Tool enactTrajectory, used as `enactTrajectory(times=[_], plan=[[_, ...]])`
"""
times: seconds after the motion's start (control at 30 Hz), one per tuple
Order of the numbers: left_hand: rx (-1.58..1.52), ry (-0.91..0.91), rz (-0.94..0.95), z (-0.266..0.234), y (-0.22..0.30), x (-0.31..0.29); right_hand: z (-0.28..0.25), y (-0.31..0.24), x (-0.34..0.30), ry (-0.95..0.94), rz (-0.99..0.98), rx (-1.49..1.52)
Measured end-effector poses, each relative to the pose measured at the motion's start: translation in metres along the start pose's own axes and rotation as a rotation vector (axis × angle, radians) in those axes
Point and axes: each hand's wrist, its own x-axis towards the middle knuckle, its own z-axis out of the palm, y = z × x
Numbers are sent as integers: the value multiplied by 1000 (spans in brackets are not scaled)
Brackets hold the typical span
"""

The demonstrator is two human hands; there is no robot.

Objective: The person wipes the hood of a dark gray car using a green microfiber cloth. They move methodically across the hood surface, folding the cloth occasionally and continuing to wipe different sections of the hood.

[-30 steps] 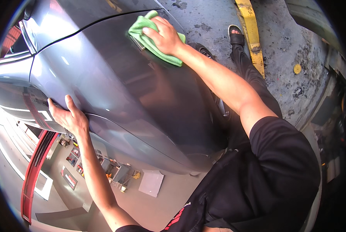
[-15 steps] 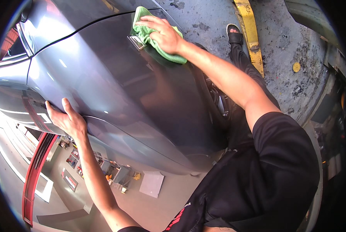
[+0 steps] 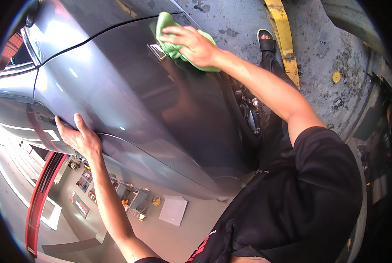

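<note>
A dark grey car panel (image 3: 191, 118) with a glossy finish fills the middle. On its far part my right hand (image 3: 197, 46) presses a green microfiber cloth (image 3: 166, 23), fingers bent over the fabric. Beside the cloth is a small chrome-edged side trim (image 3: 158, 51), partly covered by it. My left hand (image 3: 83, 139) rests on the paler grey upper bodywork at the left, thumb and fingers apart, holding nothing. Its palm side is hidden.
A wheel (image 3: 251, 115) sits below my right forearm. Beyond it, a yellow lift arm (image 3: 281, 30) crosses the worn blue-grey floor (image 3: 231, 17) near a sandaled foot (image 3: 265, 38). A red post (image 3: 40, 204) and shelving (image 3: 132, 197) stand at lower left.
My right hand and the cloth have slid a little to the right and toward me over the panel. My left hand stays at about the same place on the car.
</note>
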Motion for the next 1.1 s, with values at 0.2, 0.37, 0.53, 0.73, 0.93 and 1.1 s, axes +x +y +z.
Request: enactTrajectory(times=[0.2,0.37,0.53,0.73,0.93,1.1], plan=[[8,12,11,1,-1,-1,10,-29,-36,84,47,16],[14,24,26,0,-3,1,13,-109,-82,55,120,66],[0,31,25,0,-4,0,28,-115,-14,171,81,-43],[9,23,6,-1,-3,3,25,-123,-60,41,273,74],[-9,5,-9,-1,-1,3,17,-94,-73,275,299,116],[-9,-2,-9,-1,0,0,9,-74,-42,185,143,-12]])
